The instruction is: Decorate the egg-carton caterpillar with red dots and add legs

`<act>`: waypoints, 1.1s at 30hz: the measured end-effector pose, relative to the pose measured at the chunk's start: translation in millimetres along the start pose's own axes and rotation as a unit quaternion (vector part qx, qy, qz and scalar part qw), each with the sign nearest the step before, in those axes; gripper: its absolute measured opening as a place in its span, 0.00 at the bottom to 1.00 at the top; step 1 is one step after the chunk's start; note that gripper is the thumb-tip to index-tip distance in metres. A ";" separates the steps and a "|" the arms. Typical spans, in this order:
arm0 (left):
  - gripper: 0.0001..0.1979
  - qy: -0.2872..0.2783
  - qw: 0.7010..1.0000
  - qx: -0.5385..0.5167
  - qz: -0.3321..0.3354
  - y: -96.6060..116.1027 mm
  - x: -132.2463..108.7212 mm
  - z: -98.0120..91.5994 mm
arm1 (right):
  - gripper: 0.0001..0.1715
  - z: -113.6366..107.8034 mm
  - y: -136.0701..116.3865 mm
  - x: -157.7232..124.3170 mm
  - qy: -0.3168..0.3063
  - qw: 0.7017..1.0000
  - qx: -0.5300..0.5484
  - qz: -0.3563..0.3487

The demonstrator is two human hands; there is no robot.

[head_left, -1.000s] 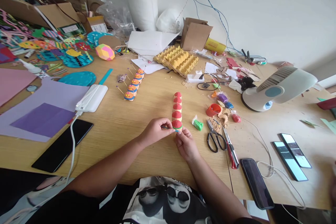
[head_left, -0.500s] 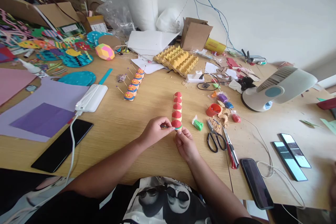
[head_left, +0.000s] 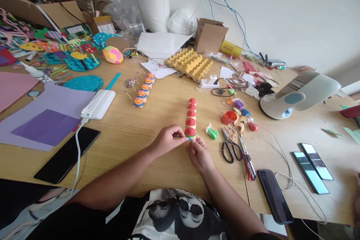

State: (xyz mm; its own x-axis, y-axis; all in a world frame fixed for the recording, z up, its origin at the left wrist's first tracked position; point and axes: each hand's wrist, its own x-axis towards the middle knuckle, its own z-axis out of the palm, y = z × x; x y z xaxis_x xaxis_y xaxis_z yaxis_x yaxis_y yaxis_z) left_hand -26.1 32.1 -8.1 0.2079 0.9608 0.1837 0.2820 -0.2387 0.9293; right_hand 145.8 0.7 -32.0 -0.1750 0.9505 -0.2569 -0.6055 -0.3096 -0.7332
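A row of several red-topped, cream-sided bumps (head_left: 191, 113) lies on the table, pointing away from me. The nearest bump has a green band round its lower edge, with a bit of blue below it. My left hand (head_left: 168, 138) pinches something thin and dark or blue at the left of this bump. At its near right side, my right hand (head_left: 199, 153) is closed with thumb and finger against the end of the row. A finished-looking row of orange and blue bumps (head_left: 144, 90) with pins sticking out stands further left.
Green clay (head_left: 212, 132), black-handled scissors (head_left: 231, 148) and a red cutter (head_left: 248, 163) lie to the right. Beyond are an orange cup (head_left: 229, 117), a white fan (head_left: 295, 95) and a yellow egg tray (head_left: 189, 63). A power bank (head_left: 101, 105) and a tablet (head_left: 67, 155) are at left.
The near end of the red row has shifted slightly right, and more blue shows below the green band. Both hands keep nearly the same place and grip.
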 end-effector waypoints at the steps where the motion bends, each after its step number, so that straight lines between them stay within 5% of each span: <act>1: 0.11 -0.010 1.000 -0.001 0.000 -0.5 0.5 -1.3 | 0.13 -0.6 -0.1 0.4 0.000 1.000 0.003 -0.001; 33: 0.12 -0.022 0.999 -0.028 -0.036 -9.3 9.1 -10.1 | 0.11 -3.6 -1.0 -1.3 -0.006 1.000 0.010 0.004</act>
State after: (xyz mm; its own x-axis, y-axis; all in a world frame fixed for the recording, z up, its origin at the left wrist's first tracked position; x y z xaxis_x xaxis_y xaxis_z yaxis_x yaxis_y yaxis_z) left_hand -36.3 44.5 -11.8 0.2309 0.9676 0.1018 0.2449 -0.1590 0.9564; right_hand 149.5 -0.4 -33.2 -0.1893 0.9484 -0.2545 -0.6199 -0.3164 -0.7181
